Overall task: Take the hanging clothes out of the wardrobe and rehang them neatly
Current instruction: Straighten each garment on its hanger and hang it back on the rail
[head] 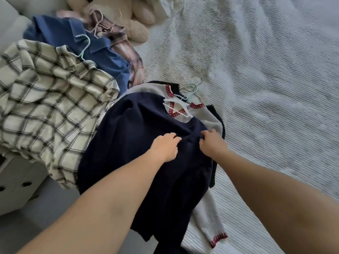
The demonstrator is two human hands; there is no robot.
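Both forearms reach forward over the edge of a bed. The left hand (165, 146) lies on the navy garment (139, 143), fingers curled down into the cloth; the right hand (211, 143) pinches a fold of the same dark fabric just beside it. That navy garment drapes over the bed's edge, lying on top of a grey sweater with red stitching (207, 213), whose cuff shows below. A white hanger (178, 109) sits at the sweater's neckline, with pale blue hangers (192, 90) just beyond. To the left lies a cream plaid shirt (49, 99), then a blue shirt (102, 57), a pink plaid garment (126, 50), and farthest, a plush toy (126, 17) on the grey-white ribbed bedspread (266, 79)
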